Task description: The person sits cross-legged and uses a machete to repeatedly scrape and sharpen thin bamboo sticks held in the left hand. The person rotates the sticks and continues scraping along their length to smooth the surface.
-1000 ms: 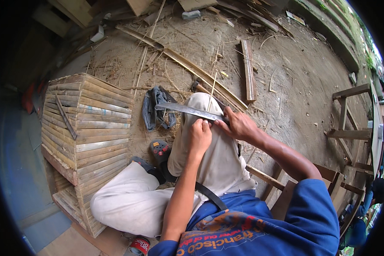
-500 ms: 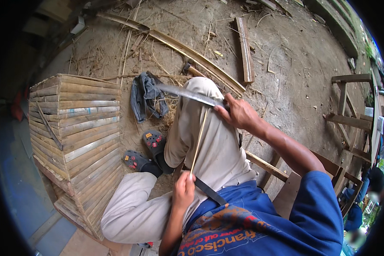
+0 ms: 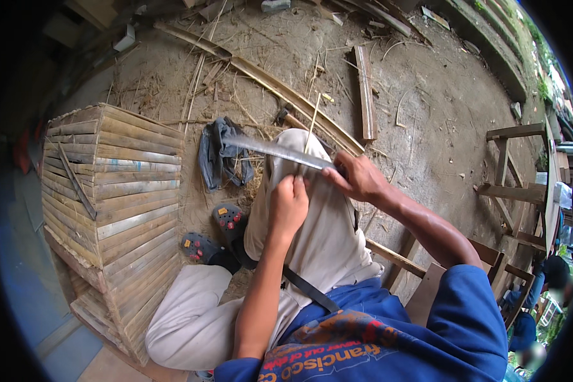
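My right hand (image 3: 361, 177) is closed around the handle of a long knife (image 3: 283, 153), its blade pointing left across my raised knee and blurred toward the tip. Close below the blade, my left hand (image 3: 289, 202) pinches a thin, pale strip of bamboo or wood (image 3: 313, 121). The strip runs under or against the blade and sticks out past the knee; the exact contact is hidden. Beneath both hands is my light trouser leg (image 3: 325, 223). A dark strap (image 3: 309, 290) lies across my lap.
At the left stands a slatted bamboo structure (image 3: 137, 191). Dark cloth (image 3: 218, 156) lies beyond my shoes (image 3: 200, 247). A hammer-like tool (image 3: 290, 118), a long split bamboo piece (image 3: 286, 92) and a timber (image 3: 365, 95) are on the dirt ground. Wooden frames (image 3: 509, 191) stand at right.
My left hand has moved forward from my lap to just below the blade. The strip now extends forward past the knife, rather than back toward my lap. My right hand has shifted slightly.
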Motion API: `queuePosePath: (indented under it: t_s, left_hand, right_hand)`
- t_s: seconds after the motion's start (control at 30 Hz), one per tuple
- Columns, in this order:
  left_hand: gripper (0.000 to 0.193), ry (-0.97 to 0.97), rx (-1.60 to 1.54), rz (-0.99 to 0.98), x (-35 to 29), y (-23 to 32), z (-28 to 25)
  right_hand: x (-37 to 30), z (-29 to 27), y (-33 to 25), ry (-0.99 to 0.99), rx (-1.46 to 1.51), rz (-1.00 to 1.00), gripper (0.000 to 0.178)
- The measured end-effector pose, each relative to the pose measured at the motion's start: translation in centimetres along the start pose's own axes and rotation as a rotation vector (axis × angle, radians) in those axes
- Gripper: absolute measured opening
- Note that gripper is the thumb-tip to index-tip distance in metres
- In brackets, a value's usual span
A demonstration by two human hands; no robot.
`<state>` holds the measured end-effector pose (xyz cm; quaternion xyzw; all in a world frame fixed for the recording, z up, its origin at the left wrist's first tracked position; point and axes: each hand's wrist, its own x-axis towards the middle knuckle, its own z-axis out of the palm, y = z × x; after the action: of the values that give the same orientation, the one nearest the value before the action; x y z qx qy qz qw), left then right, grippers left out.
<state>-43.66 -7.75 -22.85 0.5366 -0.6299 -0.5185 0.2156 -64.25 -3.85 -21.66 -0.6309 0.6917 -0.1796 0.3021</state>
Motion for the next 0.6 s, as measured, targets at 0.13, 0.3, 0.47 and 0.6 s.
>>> queuePosePath:
  t_s: [0.13, 0.3, 0.47, 0.6]
  left_hand:
    - [0.029, -0.017, 0.094, 0.056, 1.8, -0.4, 1.3]
    - [0.024, -0.004, 0.044, 0.135, 0.3, -2.7, 1.3]
    - [0.022, -0.014, -0.006, 0.171, -3.5, -3.5, 0.0]
    - [0.023, -0.065, 0.033, 0.046, -9.8, -5.0, -1.9]
  right_hand:
    - [0.1, 0.7, 0.3, -0.053, -0.169, -0.008, 0.052]
    - [-0.4, 1.4, 0.3, -0.092, -0.237, 0.043, 0.058]
    - [-0.6, 1.8, 0.0, -0.020, -0.222, 0.071, 0.061]
    - [-1.5, 2.3, 0.3, -0.065, -0.195, 0.096, 0.056]
